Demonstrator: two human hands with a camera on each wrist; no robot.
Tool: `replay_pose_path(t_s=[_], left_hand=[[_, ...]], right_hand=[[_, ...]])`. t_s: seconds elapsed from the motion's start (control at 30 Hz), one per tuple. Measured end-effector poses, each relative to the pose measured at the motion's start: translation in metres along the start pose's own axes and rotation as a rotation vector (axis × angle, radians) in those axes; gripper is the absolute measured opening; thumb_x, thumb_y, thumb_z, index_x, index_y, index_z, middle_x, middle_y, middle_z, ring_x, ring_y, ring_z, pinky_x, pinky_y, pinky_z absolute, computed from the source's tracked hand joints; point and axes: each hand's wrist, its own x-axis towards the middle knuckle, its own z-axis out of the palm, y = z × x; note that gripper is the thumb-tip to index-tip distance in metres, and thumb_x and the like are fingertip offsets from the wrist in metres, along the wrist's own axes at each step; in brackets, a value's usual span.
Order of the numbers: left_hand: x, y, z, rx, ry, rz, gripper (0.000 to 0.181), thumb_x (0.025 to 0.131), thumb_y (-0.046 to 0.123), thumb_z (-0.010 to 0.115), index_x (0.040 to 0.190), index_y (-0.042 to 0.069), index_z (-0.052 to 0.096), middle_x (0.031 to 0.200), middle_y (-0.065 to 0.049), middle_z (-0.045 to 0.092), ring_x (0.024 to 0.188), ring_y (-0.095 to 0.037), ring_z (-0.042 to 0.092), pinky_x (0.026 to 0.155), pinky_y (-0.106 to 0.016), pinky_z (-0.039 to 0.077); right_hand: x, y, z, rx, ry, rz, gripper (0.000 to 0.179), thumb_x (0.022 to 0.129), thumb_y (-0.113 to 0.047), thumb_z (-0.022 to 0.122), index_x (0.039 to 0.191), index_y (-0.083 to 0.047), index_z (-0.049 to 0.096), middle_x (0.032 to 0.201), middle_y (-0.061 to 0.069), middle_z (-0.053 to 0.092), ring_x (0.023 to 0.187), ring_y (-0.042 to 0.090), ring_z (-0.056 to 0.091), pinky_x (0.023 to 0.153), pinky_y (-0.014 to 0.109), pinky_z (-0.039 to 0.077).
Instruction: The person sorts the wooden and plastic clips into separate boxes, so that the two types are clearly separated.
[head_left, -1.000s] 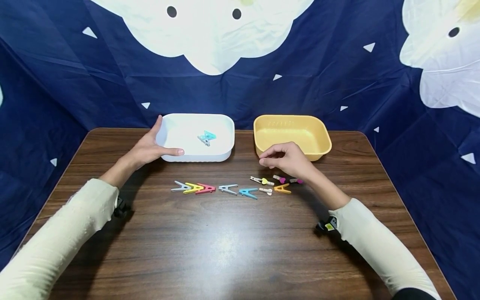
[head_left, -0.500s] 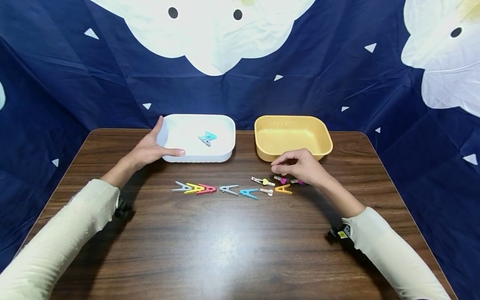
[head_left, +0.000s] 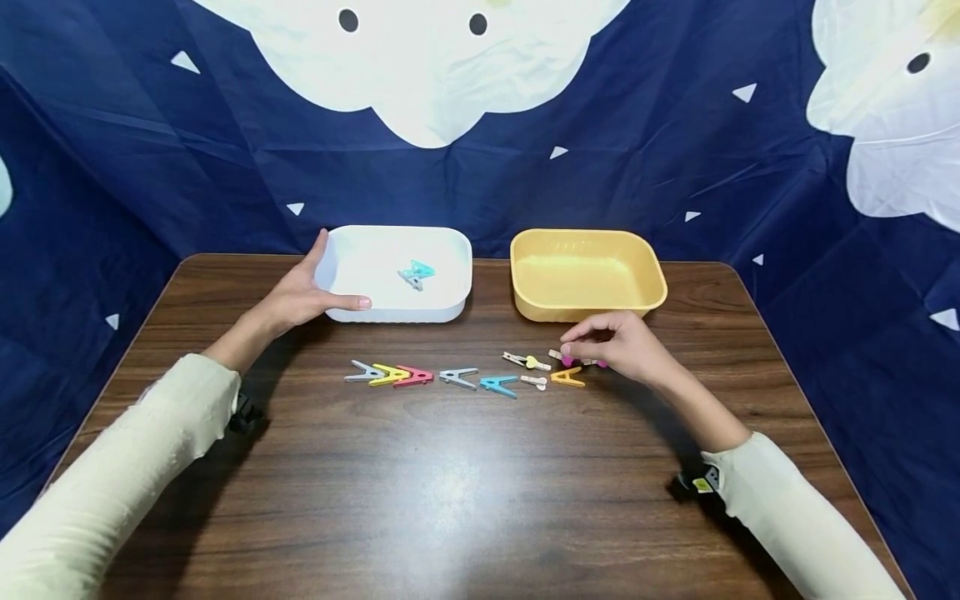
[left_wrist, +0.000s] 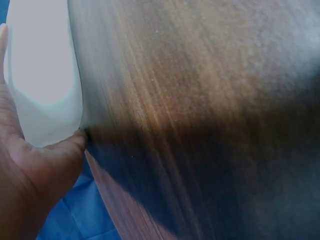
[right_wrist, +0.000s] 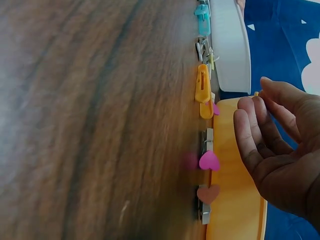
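My left hand (head_left: 297, 297) rests against the left end of a white plastic basin (head_left: 450, 312), its straight thumb along the front wall and its fingers up the left side. In that basin lie light-blue and grey clothespins (head_left: 415, 273). My right hand (head_left: 626, 344) hovers over a wooden mini clothespin with a pink heart (head_left: 567, 361), fingertips close to it. Nothing shows between the fingers in the right wrist view. A second pink-heart clothespin (head_left: 596, 363) is partly covered by that hand. An orange clothespin (head_left: 567, 377) lies just in front.
A yellow basin (head_left: 588, 314) stands behind my right hand. Leftward along the table (head_left: 315, 500) lie a yellow-heart clothespin (head_left: 527, 361), a small wooden one (head_left: 533, 382), and blue (head_left: 498, 385), grey (head_left: 457, 377), red (head_left: 414, 377) and yellow (head_left: 387, 376) clothespins. A dark blue cloth (head_left: 495, 187) hangs behind.
My right hand has moved right and toward me, from the yellow basin's front left corner down to the pink-heart clothespins. My left hand has stayed at the white basin.
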Motion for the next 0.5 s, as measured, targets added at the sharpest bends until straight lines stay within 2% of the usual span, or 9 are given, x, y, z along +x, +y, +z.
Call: replay_pose_path(t_s=[0.17, 0.5], left_hand=[[-0.001, 0.000, 0.000, 0.002, 0.005, -0.008, 0.156, 0.085, 0.048, 0.100, 0.176, 0.032, -0.026, 0.189, 0.000, -0.018, 0.178, -0.033, -0.009, 0.144, -0.064, 0.005], [0.001, 0.001, 0.001, 0.001, 0.001, -0.008, 0.156, 0.086, 0.048, 0.100, 0.176, 0.033, -0.026, 0.189, -0.001, -0.018, 0.178, -0.034, -0.008, 0.144, -0.065, 0.005]], right_hand=[[-0.007, 0.006, -0.002, -0.022, 0.013, -0.005, 0.019, 0.095, -0.019, 0.093, 0.109, -0.006, 0.089, 0.094, 0.012, 0.087, 0.074, 0.009, 0.069, 0.064, 0.026, 0.058], [-0.026, 0.022, -0.006, 0.001, -0.025, 0.009, 0.016, 0.097, -0.012, 0.090, 0.110, -0.003, 0.089, 0.093, 0.014, 0.086, 0.076, 0.010, 0.074, 0.068, 0.029, 0.065]])
